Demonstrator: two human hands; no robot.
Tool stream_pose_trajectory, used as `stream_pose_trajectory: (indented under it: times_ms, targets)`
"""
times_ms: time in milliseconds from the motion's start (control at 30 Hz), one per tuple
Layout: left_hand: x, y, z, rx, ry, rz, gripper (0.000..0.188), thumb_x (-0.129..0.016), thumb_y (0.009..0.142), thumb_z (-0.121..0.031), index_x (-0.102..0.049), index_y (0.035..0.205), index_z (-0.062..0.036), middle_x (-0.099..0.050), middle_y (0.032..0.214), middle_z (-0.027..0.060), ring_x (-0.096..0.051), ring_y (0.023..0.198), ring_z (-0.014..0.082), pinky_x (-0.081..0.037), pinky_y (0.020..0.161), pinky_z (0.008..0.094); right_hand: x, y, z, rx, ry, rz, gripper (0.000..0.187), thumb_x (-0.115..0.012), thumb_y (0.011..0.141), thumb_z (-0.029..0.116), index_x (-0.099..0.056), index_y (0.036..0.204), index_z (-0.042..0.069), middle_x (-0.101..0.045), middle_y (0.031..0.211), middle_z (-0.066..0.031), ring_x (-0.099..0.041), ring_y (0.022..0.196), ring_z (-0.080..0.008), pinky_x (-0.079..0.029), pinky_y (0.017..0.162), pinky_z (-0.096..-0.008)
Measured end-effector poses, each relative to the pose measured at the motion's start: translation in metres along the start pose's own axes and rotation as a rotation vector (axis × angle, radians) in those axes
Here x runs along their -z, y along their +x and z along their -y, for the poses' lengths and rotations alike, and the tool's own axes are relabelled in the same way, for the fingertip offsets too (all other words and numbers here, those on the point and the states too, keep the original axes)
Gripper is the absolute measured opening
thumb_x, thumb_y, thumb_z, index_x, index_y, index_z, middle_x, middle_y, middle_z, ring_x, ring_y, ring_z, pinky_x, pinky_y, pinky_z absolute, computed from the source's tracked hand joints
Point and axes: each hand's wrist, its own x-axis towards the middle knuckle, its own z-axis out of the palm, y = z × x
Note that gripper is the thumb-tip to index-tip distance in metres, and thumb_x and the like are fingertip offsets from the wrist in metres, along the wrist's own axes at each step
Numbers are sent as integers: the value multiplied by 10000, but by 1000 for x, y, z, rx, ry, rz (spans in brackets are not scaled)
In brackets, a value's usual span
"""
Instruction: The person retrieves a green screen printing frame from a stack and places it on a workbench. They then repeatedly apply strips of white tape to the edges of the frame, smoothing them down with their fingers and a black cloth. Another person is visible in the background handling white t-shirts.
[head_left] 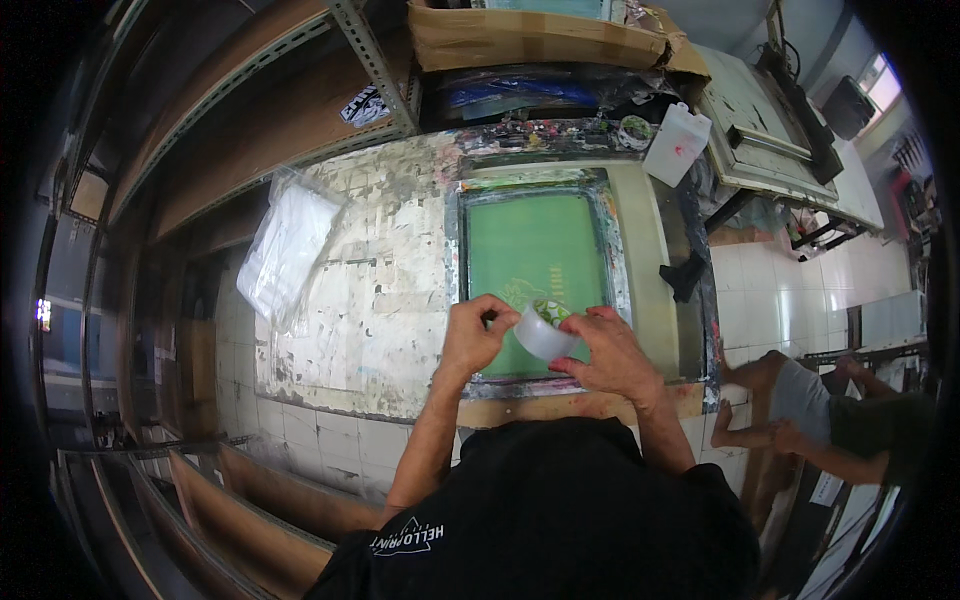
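A roll of clear packing tape is held above the lower part of a screen printing frame with green mesh. My right hand grips the roll from its right side, thumb and fingers around its width. My left hand is at the roll's left edge, thumb and forefinger pinched together; the tape's end seems to be between them, though it is too small to see plainly. Faint lettering and a figure show in the mesh just beyond the roll. The frame lies flat on the paint-stained worktable.
A plastic-wrapped white bundle lies on the table's left. Behind stand a white plastic jug, another tape roll and a cardboard box. A black object sits at the right edge. Another person sits at lower right. Shelving borders the left.
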Motion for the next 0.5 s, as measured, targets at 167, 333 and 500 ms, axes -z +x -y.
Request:
stream_pose_trajectory:
  times_ms: [167, 333, 500]
  targets:
    - [-2, -9, 17, 139, -65, -89, 115, -736, 839, -65, -663, 813, 20, -635, 706, 9, -550, 638, 64, -448, 595, 219, 0, 11, -13, -103, -137, 31, 443, -773, 634, 209, -568, 990, 46, -649, 965, -167, -593, 983, -344, -359, 985, -427]
    - [-5, -5, 25, 118, -74, -195, 158, -793, 777, -76, -676, 739, 23, -631, 638, 21, -523, 570, 59, -438, 536, 224, -4, 22, -22, 49, -257, -70, 449, -725, 556, 193, -572, 954, 53, -654, 921, -140, -582, 985, -314, -360, 958, -430]
    - [1, -4, 37, 128, -14, -356, 169, -804, 757, -53, -670, 689, 22, -633, 622, 37, -527, 561, 57, -440, 535, 216, 12, 18, -39, 28, -341, 0, 431, -723, 538, 222, -602, 921, 64, -640, 893, -137, -564, 945, -301, -348, 957, -427]
